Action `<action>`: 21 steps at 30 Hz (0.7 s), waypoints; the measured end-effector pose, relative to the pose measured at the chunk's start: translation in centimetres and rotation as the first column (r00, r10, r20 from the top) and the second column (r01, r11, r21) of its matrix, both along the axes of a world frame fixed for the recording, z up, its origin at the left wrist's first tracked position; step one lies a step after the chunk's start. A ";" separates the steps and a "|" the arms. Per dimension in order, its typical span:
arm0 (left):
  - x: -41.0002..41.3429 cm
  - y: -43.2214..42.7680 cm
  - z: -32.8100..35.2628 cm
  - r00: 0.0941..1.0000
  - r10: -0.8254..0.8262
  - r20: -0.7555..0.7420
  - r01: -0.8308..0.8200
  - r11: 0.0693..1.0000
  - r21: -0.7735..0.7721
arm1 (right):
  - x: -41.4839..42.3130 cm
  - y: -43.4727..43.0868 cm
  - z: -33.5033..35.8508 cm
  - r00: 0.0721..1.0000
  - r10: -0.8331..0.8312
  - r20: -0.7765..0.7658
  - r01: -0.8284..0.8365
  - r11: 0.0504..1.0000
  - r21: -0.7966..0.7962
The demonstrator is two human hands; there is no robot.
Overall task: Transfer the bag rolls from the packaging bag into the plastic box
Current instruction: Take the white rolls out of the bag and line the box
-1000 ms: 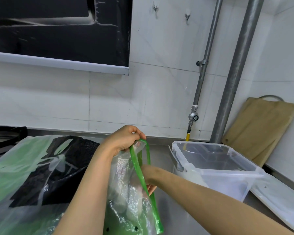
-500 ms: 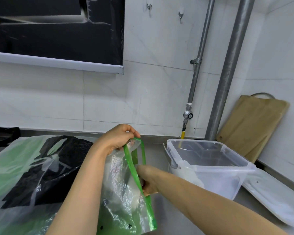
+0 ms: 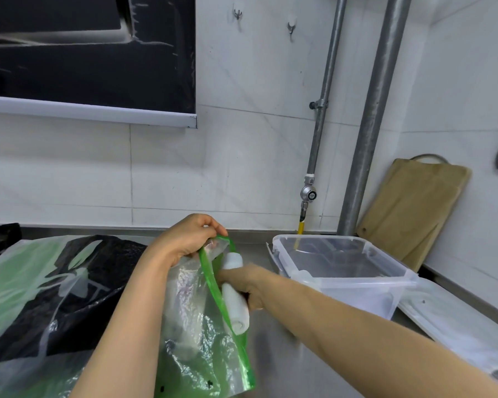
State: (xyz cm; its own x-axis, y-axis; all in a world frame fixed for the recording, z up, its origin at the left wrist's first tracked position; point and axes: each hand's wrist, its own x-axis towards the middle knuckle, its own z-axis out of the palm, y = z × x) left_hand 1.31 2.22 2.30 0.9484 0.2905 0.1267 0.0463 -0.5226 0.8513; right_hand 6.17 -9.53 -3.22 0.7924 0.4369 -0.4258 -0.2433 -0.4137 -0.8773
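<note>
Your left hand (image 3: 186,238) pinches the packaging bag (image 3: 190,326) rim at lower centre — your right hand (image 3: 243,282) grasps white bag rolls (image 3: 236,310) at its mouth, beside the plastic box (image 3: 357,294).

**A:** Where is the bag?

**B:** The clear, crinkled packaging bag with a green zip rim (image 3: 196,311) hangs upright. Your left hand (image 3: 189,239) pinches its top edge, and its mouth gapes open.

**A:** And the rolls?

**B:** The white cylindrical bag rolls (image 3: 236,308) stick out of that mouth, gripped in your right hand (image 3: 242,282).

**A:** The box?

**B:** The clear rectangular plastic box (image 3: 385,285) stands open, to the right of the bag, not touching it.
</note>
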 end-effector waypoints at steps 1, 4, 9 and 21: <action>0.0 0.0 0.0 1.000 0.000 -0.001 0.000 1.000 0.007 | 0.2 -0.1 0.5 1.000 -0.009 0.009 0.009 1.000 0.021; 0.0 -0.1 0.0 1.000 0.003 -0.007 -0.003 1.000 0.025 | 1.0 -0.3 2.2 0.999 -0.039 0.023 0.038 0.998 0.057; 0.2 -0.2 0.0 1.000 0.005 -0.013 -0.005 0.999 0.035 | 1.3 -1.7 5.4 0.999 -0.012 0.034 0.008 0.994 0.107; 0.6 0.0 -0.5 0.999 0.019 -0.027 -0.018 1.000 0.020 | 4.5 -6.6 11.2 0.991 -0.007 0.131 0.015 0.998 -0.063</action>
